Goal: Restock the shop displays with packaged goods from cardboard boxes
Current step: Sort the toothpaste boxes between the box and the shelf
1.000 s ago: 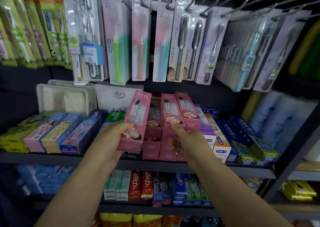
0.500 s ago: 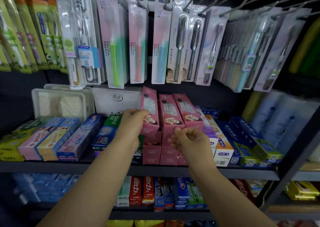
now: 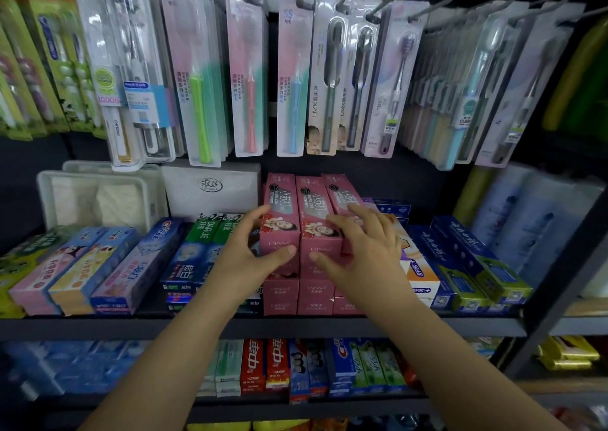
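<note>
Both forearms reached up from the lower edge. The left hand (image 3: 245, 259) lay spread, thumb against the front end of the leftmost pink toothpaste box (image 3: 281, 220), fingers on its left side. The right hand (image 3: 365, 249) lay flat and open-fingered over the two neighbouring pink boxes (image 3: 316, 213), thumb at their front ends. These three sat atop a pink stack on the dark shelf (image 3: 98, 327), between green Darlie boxes (image 3: 210, 230) and blue-and-orange cartons (image 3: 424, 272). Behind stood a white tissue pack (image 3: 210, 187); packaged toothbrushes (image 3: 289, 72) hung from hooks above
</note>
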`<state>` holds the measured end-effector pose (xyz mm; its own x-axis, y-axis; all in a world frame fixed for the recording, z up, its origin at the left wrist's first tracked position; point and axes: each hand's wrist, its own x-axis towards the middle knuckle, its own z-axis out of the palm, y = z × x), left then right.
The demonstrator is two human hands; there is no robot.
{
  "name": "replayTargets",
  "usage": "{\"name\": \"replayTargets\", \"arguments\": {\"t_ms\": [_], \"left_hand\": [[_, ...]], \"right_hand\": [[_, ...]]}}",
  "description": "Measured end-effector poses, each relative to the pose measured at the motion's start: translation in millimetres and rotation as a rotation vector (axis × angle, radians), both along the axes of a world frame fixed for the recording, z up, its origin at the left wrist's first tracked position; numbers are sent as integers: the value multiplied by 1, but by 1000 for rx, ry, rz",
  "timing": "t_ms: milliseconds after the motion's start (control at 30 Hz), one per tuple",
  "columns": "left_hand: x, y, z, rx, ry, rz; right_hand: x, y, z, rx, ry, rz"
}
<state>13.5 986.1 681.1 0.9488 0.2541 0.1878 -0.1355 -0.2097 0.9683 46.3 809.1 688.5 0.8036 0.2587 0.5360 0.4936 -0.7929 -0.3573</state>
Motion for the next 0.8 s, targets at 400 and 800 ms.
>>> {"name": "replayTargets", "arguments": {"t_ms": [400, 800], "left_hand": [[10, 16, -7, 138, -26, -78], [-32, -21, -12, 468, -405, 297]], "right_hand": [[13, 0, -6, 101, 2, 0], [-22, -41, -15, 309, -51, 48]]}}
